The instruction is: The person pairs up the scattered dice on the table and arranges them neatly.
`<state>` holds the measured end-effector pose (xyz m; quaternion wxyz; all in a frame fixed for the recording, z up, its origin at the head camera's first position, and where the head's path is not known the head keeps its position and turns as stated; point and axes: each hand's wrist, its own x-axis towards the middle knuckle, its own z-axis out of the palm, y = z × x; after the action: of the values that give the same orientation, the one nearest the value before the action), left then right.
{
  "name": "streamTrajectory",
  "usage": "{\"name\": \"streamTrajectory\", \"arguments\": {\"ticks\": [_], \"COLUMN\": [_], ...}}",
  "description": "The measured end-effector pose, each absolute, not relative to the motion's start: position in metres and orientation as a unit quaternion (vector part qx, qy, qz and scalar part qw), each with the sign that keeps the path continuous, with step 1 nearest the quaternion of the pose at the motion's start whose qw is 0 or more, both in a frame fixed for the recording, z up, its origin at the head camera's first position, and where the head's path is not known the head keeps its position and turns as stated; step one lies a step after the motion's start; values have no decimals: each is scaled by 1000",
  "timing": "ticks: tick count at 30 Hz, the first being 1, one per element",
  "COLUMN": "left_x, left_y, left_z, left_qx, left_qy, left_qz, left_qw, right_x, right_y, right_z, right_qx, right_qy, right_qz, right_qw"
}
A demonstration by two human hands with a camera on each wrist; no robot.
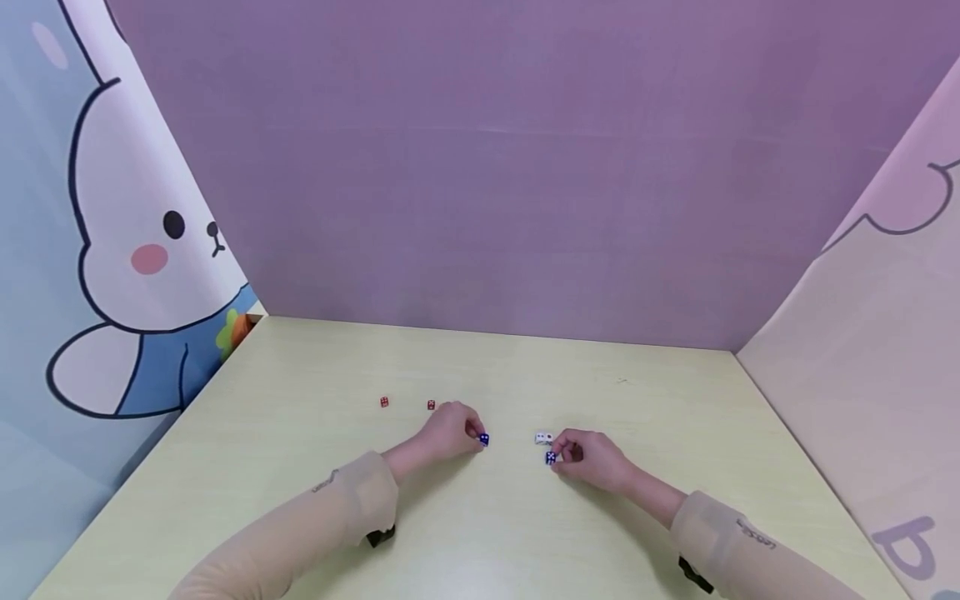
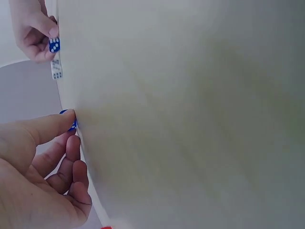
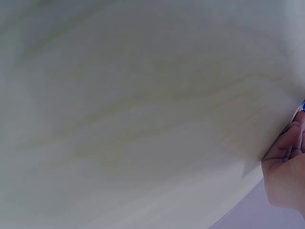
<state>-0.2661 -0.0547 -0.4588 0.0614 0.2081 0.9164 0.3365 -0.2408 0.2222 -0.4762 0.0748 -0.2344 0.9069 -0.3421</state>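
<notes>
Near the middle of the table, my left hand (image 1: pixel 452 431) pinches a blue die (image 1: pixel 484 439) between thumb and fingertips. The left wrist view shows that blue die (image 2: pixel 73 125) mostly covered by the thumb. My right hand (image 1: pixel 595 460) pinches a second blue die (image 1: pixel 551 457), its white pips facing out. Right behind that one sit two white dice (image 1: pixel 541 437) side by side, close to the right fingertips. In the right wrist view, my right hand (image 3: pixel 286 167) is cut off by the frame edge, with only a sliver of blue at the fingertips.
Two red dice, a left one (image 1: pixel 384 402) and a right one (image 1: pixel 431 405), lie apart behind the left hand. The pale wooden table (image 1: pixel 480 542) meets a purple backdrop (image 1: pixel 495 183). Printed cloth panels flank both sides, a rabbit on the left one (image 1: pixel 142 200).
</notes>
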Motion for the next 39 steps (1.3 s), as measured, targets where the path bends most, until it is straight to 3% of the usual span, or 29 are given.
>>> {"name": "streamTrajectory", "arguments": {"ticks": [21, 39], "left_x": [-250, -247], "left_y": [-3, 23], "left_z": [-459, -458], "left_qx": [201, 208], "left_qy": [903, 903], "left_qz": [366, 366], "left_qw": [95, 84], "right_x": [-241, -242], "right_y": [223, 222], "right_z": [-474, -477], "right_qx": [-228, -240], "right_qy": [909, 906], "right_qz": [-340, -344], "right_qw": [75, 64]}}
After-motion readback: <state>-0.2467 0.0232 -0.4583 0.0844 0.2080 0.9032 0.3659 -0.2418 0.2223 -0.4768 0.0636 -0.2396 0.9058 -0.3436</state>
